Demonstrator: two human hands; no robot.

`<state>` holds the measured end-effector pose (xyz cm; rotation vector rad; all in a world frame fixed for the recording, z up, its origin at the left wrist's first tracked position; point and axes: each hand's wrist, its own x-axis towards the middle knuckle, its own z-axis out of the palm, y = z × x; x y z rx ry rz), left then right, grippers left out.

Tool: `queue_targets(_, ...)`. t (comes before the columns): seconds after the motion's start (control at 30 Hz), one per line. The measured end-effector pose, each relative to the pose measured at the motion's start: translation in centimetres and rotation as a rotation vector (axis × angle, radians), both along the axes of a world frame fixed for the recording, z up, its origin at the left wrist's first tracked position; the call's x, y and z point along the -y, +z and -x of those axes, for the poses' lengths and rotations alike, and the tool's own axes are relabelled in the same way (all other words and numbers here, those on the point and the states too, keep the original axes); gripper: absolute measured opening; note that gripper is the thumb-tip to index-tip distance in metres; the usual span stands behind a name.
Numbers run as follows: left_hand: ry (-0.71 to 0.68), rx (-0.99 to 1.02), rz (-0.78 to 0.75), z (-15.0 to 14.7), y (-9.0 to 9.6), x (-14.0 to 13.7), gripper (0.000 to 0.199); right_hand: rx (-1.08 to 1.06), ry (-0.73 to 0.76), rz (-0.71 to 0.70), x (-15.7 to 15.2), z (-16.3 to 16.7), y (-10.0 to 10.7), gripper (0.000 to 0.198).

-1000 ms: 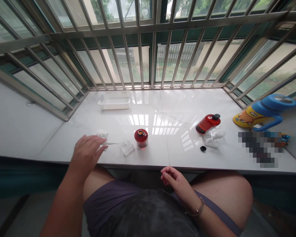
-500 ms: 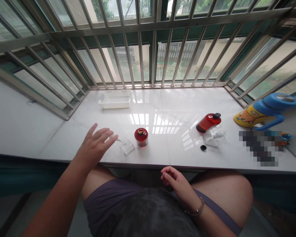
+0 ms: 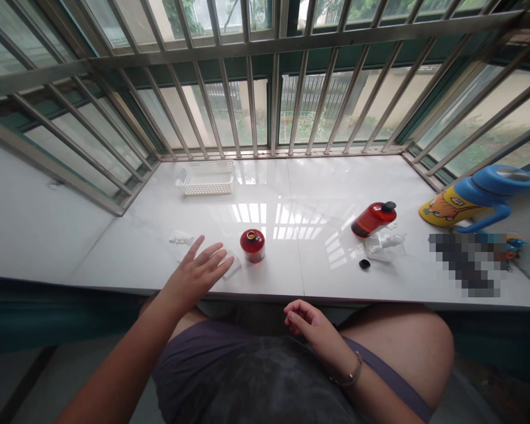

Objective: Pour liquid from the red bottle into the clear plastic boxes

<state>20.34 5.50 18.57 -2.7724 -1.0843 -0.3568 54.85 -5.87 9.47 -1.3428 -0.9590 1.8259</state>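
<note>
My left hand (image 3: 203, 266) is open, palm down, with its fingers spread. Beneath its fingertips lies a clear, flat plastic piece (image 3: 233, 266), partly hidden by the hand. Just right of these fingers, a short red bottle (image 3: 253, 247) stands upright with an uncapped neck. Behind the hand is a crumpled whitish, see-through item (image 3: 181, 237); I cannot make out its kind. My right hand (image 3: 304, 319) hovers over the lap in front of the counter edge. Its fingers are curled in, and nothing shows in them.
A white perforated basket (image 3: 207, 187) sits at the back left. On the right are a red bottle with a black top (image 3: 374, 219), clear plastic packaging (image 3: 384, 246), a black cap (image 3: 364, 264) and a blue-yellow flask (image 3: 457, 203). Metal bars (image 3: 274, 106) border the counter (image 3: 291, 282).
My left hand has moved right, coming over the clear plastic piece and uncovering the crumpled whitish item behind it. My right hand has barely shifted left.
</note>
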Motion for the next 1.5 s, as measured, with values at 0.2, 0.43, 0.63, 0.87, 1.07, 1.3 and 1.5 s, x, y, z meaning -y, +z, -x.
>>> queue_targets(0.2,0.040,0.193,0.064,-0.7,-1.4,0.7,0.069,0.000,0.038,0.010,0.1,0.0,-0.6,0.055)
queue_targets(0.43,0.119,0.455,0.154,-2.8,-1.6,0.7,0.065,0.004,0.054,0.000,-0.1,0.2,-1.0,0.054)
queue_targets(0.63,0.419,0.695,0.079,-2.9,-3.7,1.1,0.092,-0.004,0.054,-0.002,0.0,0.0,-0.9,0.052)
queue_targets(0.87,0.764,0.750,0.390,-2.4,-8.0,1.8,0.084,-0.013,0.047,0.001,-0.2,0.1,-1.0,0.052)
queue_targets(1.07,0.683,0.737,0.447,-5.1,-6.0,4.5,0.067,0.135,0.006,-0.201,0.2,0.1,1.3,0.034)
queue_targets(1.3,0.343,0.755,0.674,-12.3,-4.0,9.1,0.080,0.269,-0.076,-0.559,0.5,-0.4,4.8,0.054)
queue_targets(1.5,0.357,0.792,0.646,-13.6,-4.5,9.0,0.081,0.155,-0.064,-0.539,0.3,-1.4,4.8,0.058)
